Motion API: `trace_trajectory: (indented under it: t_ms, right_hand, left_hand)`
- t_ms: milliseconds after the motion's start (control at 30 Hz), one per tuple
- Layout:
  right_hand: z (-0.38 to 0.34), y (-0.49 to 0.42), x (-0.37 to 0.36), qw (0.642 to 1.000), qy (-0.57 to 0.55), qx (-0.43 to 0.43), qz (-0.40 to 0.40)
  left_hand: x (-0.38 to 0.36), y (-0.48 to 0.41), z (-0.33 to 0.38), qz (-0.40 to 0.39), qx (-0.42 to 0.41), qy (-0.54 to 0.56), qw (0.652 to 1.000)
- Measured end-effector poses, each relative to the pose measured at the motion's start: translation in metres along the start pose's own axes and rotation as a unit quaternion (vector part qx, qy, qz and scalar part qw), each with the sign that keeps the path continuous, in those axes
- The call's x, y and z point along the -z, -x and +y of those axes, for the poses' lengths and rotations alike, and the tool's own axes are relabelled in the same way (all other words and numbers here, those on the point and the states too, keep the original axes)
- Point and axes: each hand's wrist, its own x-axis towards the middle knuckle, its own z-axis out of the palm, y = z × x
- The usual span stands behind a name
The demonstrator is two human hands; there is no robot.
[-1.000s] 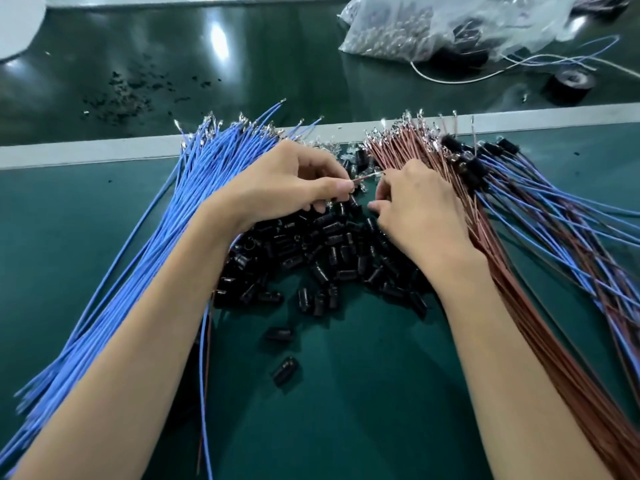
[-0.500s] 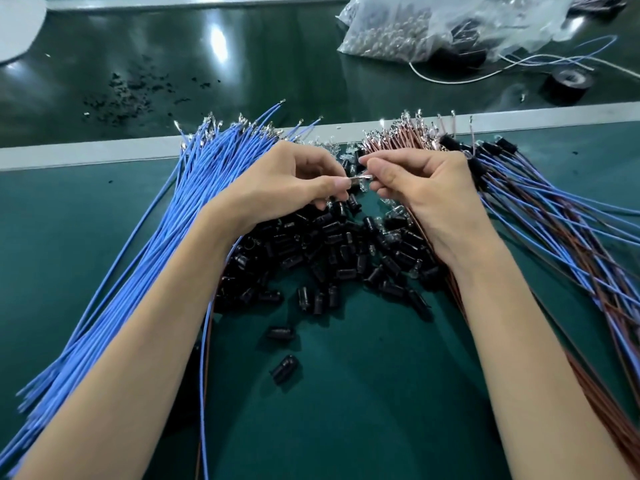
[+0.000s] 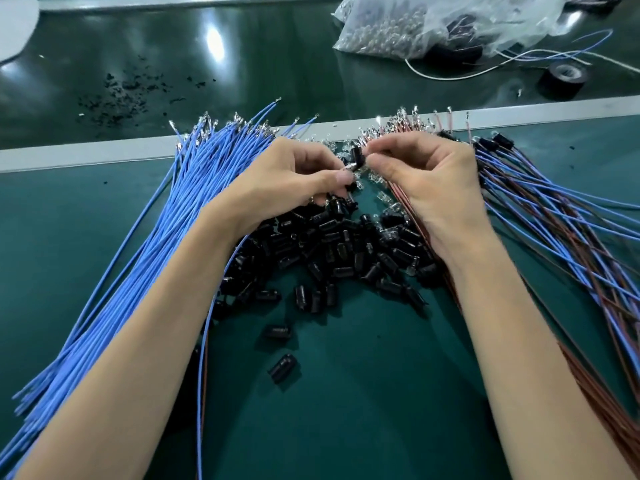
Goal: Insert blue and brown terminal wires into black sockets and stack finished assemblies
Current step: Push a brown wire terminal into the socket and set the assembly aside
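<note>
The black socket [image 3: 358, 156] sits at 12 o'clock above the socket pile [image 3: 339, 251], pinched between thumb and forefinger of the right hand [image 3: 429, 174]. The left hand [image 3: 291, 181], fingers curled, pinches a metal terminal [image 3: 347, 167] touching the socket. From the pile, blue wires [image 3: 166, 244] lie at 9 o'clock, finished assemblies [image 3: 554, 216] at 3 o'clock, brown wires [image 3: 616, 410] at 4 o'clock. At 1 o'clock, a clear plastic bag [image 3: 450, 26] holds small pale parts, too blurred to identify.

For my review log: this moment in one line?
left hand: pinches wire terminal | right hand: pinches black socket | stage: terminal at socket
</note>
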Motion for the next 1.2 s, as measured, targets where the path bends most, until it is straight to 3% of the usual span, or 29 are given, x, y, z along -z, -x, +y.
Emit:
trace_trajectory:
  t_ms: [100, 367, 833, 967, 1200]
  right_hand:
    - [0.0, -0.002, 0.006, 1.0, -0.014, -0.02, 0.002]
    - [0.002, 0.004, -0.003, 0.995, -0.041, -0.022, -0.091]
    - [0.009, 0.005, -0.013, 0.998, -0.016, 0.053, -0.02]
    - [0.009, 0.006, -0.012, 0.998, -0.043, 0.038, -0.028]
    - [0.01, 0.004, -0.012, 0.999, -0.034, 0.01, 0.009]
  left_hand:
    - [0.0, -0.001, -0.001, 0.01, -0.002, 0.03, 1.0]
    - [-0.002, -0.002, -0.003, 0.025, -0.021, 0.026, 0.999]
    - [-0.002, 0.0, -0.001, -0.01, -0.008, -0.028, 1.0]
    - [0.0, 0.0, -0.002, -0.03, 0.001, -0.022, 0.999]
    - [-0.005, -0.005, -0.007, 0.011, -0.005, 0.03, 0.999]
